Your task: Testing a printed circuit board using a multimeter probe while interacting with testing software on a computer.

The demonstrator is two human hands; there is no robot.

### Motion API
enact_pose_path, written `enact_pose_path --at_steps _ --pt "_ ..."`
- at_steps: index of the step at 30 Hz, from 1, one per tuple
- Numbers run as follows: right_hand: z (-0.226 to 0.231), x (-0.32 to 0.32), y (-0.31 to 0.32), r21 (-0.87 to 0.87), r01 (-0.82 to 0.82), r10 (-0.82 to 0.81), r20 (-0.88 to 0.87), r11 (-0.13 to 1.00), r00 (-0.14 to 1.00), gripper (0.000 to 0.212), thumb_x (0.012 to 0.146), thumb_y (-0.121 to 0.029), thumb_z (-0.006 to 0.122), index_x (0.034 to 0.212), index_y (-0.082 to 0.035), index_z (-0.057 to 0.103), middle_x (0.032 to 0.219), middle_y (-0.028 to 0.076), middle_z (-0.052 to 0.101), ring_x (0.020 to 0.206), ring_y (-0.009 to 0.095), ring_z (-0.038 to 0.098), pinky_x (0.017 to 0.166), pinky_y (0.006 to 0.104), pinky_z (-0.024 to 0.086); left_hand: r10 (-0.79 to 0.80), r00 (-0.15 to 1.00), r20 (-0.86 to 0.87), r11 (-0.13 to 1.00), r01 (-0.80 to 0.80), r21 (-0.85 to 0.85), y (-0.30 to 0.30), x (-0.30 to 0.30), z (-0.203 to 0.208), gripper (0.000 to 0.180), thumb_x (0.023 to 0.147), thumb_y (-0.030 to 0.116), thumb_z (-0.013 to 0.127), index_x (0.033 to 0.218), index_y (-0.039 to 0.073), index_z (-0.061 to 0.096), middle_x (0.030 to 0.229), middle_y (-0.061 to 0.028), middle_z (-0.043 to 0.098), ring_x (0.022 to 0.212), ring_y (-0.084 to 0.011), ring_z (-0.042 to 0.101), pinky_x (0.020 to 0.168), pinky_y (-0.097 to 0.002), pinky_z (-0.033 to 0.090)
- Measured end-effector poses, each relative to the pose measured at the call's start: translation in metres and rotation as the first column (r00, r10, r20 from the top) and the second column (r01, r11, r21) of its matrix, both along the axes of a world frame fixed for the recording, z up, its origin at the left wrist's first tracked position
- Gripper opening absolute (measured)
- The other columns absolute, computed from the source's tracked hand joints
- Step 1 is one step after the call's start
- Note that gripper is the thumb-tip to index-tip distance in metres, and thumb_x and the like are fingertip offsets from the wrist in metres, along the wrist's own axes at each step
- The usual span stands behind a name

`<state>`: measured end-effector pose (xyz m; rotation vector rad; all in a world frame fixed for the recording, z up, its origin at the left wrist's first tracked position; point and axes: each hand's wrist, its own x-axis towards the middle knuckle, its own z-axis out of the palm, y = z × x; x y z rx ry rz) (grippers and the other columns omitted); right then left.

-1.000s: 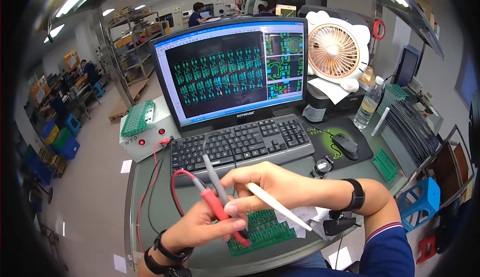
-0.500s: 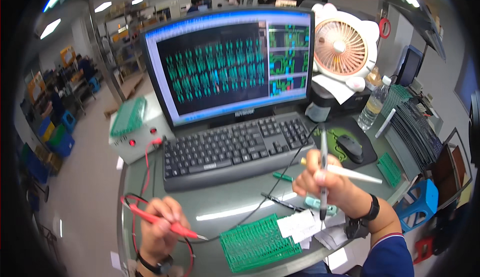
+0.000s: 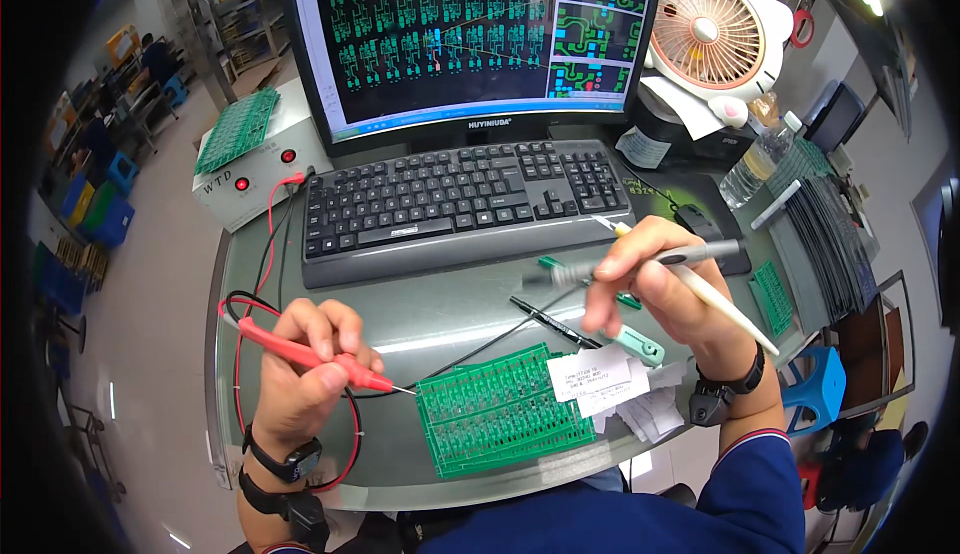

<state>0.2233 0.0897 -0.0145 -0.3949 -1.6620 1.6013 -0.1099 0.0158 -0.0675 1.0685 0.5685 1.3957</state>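
Note:
My left hand (image 3: 305, 374) is closed round a red test probe (image 3: 310, 354). Its metal tip reaches the upper left edge of a green circuit board panel (image 3: 500, 404), though I cannot tell whether it touches. My right hand (image 3: 675, 289), raised over the desk right of the keyboard's near edge, grips a grey pen-shaped tool (image 3: 690, 253) lying almost level, its left end blurred. A cream tapered stick (image 3: 730, 312) with a yellow band is also held in that hand. Paper slips (image 3: 605, 379) cover the panel's right end. Below my right hand lie a black marker (image 3: 553, 321) and a mint-green cutter (image 3: 637, 345).
A black keyboard (image 3: 465, 204) and a monitor (image 3: 480, 119) showing a board layout stand beyond my hands. At left is a grey box (image 3: 265, 179) wired to the probe. A fan (image 3: 705, 29), a water bottle (image 3: 760, 164) and stacked dark trays (image 3: 830, 259) stand at right.
The view has tilted down. My left hand has brought the red probe's tip to the panel's edge. In my right hand the grey tool has turned from upright to nearly level.

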Motion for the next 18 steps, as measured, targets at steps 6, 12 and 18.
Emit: enact_pose_path --at_steps 6,12,18 --pt "-0.005 -0.024 0.0 0.524 -0.18 -0.145 0.52 0.833 0.842 0.018 0.094 -0.023 0.062 0.104 -0.008 0.062 0.094 0.01 0.066 0.089 0.027 0.063 0.078 0.0379 0.049 -0.109 0.957 -0.269 0.994 0.101 -0.043 0.006 0.012 0.027 0.028 0.078 0.011 0.073 0.085 0.01 0.046 0.093 -0.0071 0.053 0.08 -0.0151 0.061 0.092 -0.0457 0.054" --pt "-0.008 -0.034 0.003 0.59 -0.204 -0.174 0.519 0.781 0.837 0.019 0.086 -0.022 0.07 0.097 -0.01 0.061 0.083 0.006 0.061 0.082 0.027 0.057 0.072 0.0391 0.042 -0.263 0.885 -0.385 0.947 0.312 0.072 0.021 0.015 0.034 0.019 0.078 -0.001 0.07 0.087 0.007 0.055 0.093 -0.0081 0.057 0.09 -0.0153 0.061 0.105 -0.05 0.045" --pt "-0.003 -0.034 0.006 0.632 -0.134 -0.19 0.418 0.763 0.888 0.018 0.085 -0.016 0.071 0.097 -0.008 0.06 0.084 0.007 0.062 0.08 0.027 0.059 0.072 0.0386 0.045 -0.343 0.781 -0.521 0.9 0.432 0.055 0.019 0.017 0.047 0.013 0.082 0.004 0.071 0.085 0.005 0.059 0.097 -0.0087 0.059 0.091 -0.0162 0.058 0.082 -0.0308 0.047"
